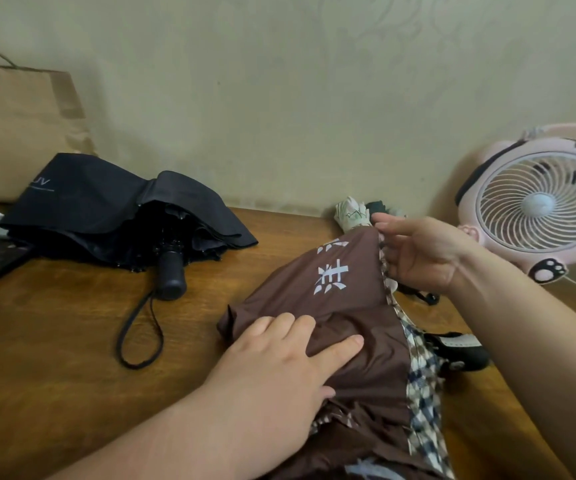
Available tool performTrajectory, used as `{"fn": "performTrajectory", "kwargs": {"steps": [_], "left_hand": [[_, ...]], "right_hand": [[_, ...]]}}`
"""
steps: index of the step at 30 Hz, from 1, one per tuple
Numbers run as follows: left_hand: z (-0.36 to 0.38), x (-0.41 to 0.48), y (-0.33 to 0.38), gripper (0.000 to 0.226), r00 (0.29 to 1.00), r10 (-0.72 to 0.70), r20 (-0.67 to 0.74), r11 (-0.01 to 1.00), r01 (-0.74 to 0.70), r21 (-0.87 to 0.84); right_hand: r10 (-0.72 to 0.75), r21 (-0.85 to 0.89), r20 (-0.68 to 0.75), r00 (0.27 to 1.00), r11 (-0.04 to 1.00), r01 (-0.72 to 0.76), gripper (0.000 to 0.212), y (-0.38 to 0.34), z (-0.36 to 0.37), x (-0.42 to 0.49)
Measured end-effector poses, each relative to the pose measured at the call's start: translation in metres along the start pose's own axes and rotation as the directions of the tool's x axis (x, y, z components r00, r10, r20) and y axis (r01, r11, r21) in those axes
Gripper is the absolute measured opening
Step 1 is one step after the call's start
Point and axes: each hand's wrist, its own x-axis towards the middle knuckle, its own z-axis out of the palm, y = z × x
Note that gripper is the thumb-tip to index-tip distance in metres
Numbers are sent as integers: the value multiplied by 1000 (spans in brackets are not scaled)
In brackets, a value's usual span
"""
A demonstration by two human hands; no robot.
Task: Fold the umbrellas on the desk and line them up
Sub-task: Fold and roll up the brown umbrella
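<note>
Brown umbrella (348, 306) with white lettering lies half-collapsed on the worktop (54, 341) around 5 o'clock, its black handle (459, 351) poking out at 3 o'clock of it. Left grip (279, 368) is released, fingers straight and pressing flat on the fabric. Right grip (421, 254) has fingers curled against the plaid hem, honestly can't tell if it's actually grasping it. Black umbrella (106, 202) sits unfolded at 10 o'clock, pink fan (539, 202) at 3 o'clock.
</note>
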Motion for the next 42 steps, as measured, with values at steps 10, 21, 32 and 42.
{"fn": "performTrajectory", "kwargs": {"steps": [10, 21, 32, 42], "left_hand": [[-12, 0, 2, 59, 998, -61, -13, 998, 61, 34], [-36, -17, -4, 34, 989, -133, -70, 962, 112, -248], [-49, -17, -18, 95, 946, -318, -57, 897, 281, -342], [-44, -7, -32, 31, 853, -510, -105, 668, 316, -674]], "right_hand": [[-199, -340, 20, 980, 920, 194, 36, 19, -4, -84], [-463, -674, 225, 857, 562, 480, 30, 83, -38, -112], [-437, -859, 354, 827, 197, 472, 53, 95, -29, -124], [-505, -802, 325, 800, 300, 515, 33, 98, -24, -125]]}}
